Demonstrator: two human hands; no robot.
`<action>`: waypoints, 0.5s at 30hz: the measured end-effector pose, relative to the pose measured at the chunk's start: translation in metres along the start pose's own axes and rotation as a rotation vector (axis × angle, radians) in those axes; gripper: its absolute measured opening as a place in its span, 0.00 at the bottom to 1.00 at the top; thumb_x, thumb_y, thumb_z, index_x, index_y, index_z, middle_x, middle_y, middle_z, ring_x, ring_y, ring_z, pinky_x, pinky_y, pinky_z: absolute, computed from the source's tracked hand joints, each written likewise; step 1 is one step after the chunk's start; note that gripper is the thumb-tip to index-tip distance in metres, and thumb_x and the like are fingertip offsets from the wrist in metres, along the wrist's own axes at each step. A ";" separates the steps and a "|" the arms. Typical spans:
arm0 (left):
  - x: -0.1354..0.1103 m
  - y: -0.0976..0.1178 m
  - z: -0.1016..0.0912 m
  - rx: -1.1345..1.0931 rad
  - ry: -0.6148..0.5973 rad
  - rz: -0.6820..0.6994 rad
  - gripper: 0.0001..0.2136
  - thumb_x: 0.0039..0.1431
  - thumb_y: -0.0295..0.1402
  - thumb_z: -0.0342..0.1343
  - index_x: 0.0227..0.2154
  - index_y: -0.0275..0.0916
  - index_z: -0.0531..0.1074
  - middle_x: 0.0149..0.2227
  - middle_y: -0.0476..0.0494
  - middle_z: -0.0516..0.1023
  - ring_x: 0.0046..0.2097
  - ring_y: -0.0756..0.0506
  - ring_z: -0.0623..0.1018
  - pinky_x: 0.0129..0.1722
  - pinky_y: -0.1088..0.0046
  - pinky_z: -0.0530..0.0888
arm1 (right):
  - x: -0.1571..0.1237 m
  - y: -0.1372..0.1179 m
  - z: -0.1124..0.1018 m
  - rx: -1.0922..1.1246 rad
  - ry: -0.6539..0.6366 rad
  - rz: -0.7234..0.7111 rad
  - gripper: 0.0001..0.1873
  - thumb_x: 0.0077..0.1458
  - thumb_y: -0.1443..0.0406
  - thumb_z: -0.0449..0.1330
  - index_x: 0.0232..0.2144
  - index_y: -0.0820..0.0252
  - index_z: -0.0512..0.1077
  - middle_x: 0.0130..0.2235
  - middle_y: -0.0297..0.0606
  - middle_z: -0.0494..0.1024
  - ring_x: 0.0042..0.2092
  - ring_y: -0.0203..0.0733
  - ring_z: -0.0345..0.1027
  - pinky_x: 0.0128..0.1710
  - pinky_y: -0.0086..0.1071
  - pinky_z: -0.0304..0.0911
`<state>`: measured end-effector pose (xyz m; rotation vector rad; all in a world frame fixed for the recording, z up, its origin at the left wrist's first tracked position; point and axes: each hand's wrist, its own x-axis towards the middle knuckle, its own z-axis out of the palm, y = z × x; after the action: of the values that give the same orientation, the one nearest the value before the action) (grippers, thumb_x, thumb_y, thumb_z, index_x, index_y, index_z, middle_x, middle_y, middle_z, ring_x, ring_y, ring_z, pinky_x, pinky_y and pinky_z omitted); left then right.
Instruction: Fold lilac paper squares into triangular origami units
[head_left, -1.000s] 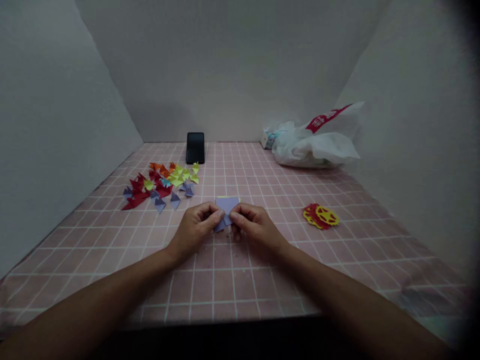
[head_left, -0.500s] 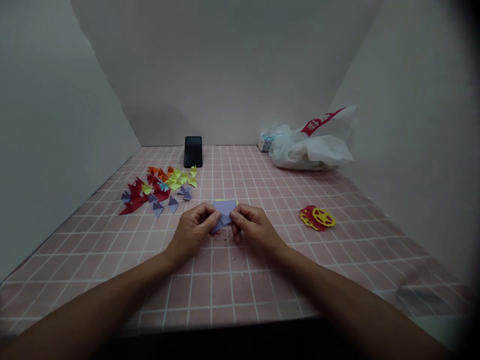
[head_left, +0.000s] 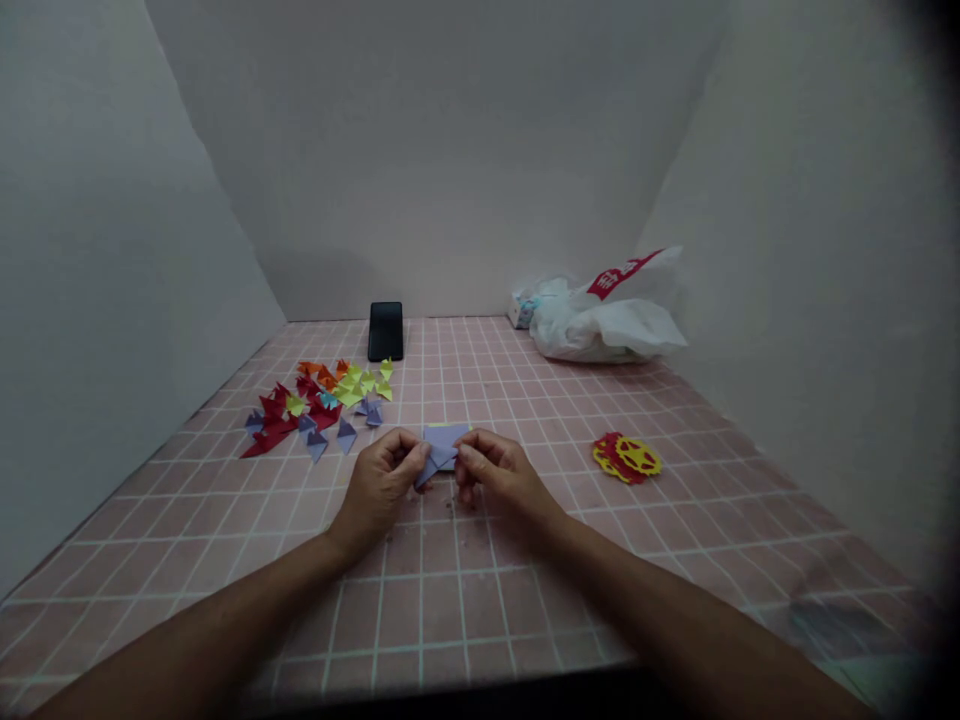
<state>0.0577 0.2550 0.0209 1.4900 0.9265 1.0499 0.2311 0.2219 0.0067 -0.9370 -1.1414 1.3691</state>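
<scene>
Between my two hands is a small piece of folded purple paper point(head_left: 436, 462), tapering to a point at its lower left. My left hand point(head_left: 384, 478) pinches its left side between thumb and curled fingers. At the right side, the thumb and fingertips of my right hand point(head_left: 495, 467) close on its edge. Just behind it lies a stack of paper squares point(head_left: 446, 434), purple on top with a yellow edge showing. The fingertips under the paper are partly hidden.
Several folded paper figures point(head_left: 330, 392) in red, orange, yellow, blue and purple stand at the left. A black phone point(head_left: 385, 331) leans at the back. Red and yellow cut-out discs point(head_left: 628, 457) lie right. A white plastic bag point(head_left: 600, 325) and a small box point(head_left: 519, 309) sit back right.
The view has tilted up slightly, so everything sits lower in the picture. The purple paper now shows crossing fold edges and a pointed lower-left tip; both hands keep their pinch.
</scene>
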 end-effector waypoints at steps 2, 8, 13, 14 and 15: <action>0.001 0.001 0.000 -0.007 -0.014 -0.005 0.11 0.58 0.38 0.56 0.25 0.37 0.68 0.20 0.53 0.71 0.23 0.52 0.70 0.26 0.76 0.67 | 0.001 0.002 0.000 0.001 0.017 0.011 0.14 0.55 0.56 0.63 0.29 0.59 0.68 0.23 0.27 0.71 0.19 0.30 0.64 0.19 0.26 0.60; 0.002 0.004 0.001 -0.032 -0.051 -0.042 0.11 0.54 0.39 0.59 0.25 0.37 0.68 0.21 0.53 0.70 0.23 0.52 0.69 0.26 0.76 0.67 | 0.002 0.001 0.001 0.010 0.013 0.019 0.16 0.56 0.55 0.61 0.26 0.59 0.66 0.22 0.28 0.70 0.18 0.30 0.64 0.19 0.26 0.60; 0.001 0.004 0.002 -0.036 -0.085 -0.054 0.11 0.54 0.40 0.59 0.25 0.38 0.67 0.22 0.53 0.69 0.24 0.52 0.69 0.25 0.75 0.67 | 0.003 0.006 0.002 -0.009 -0.011 0.034 0.16 0.54 0.54 0.63 0.30 0.59 0.67 0.21 0.26 0.70 0.18 0.30 0.62 0.18 0.25 0.58; 0.000 0.004 0.002 -0.033 -0.099 -0.058 0.11 0.54 0.39 0.59 0.24 0.38 0.67 0.22 0.53 0.69 0.24 0.52 0.69 0.25 0.76 0.67 | 0.003 0.006 0.002 -0.019 -0.017 0.045 0.15 0.53 0.54 0.64 0.29 0.59 0.67 0.20 0.26 0.69 0.17 0.30 0.62 0.18 0.25 0.57; 0.000 0.004 0.002 -0.029 -0.111 -0.064 0.11 0.54 0.39 0.59 0.24 0.38 0.67 0.22 0.53 0.69 0.24 0.52 0.69 0.25 0.76 0.66 | 0.003 0.007 0.003 -0.029 -0.021 0.055 0.16 0.53 0.55 0.64 0.28 0.59 0.66 0.19 0.26 0.69 0.17 0.30 0.61 0.18 0.25 0.56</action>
<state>0.0597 0.2535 0.0248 1.4701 0.8710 0.9211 0.2266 0.2248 0.0005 -0.9834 -1.1616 1.4131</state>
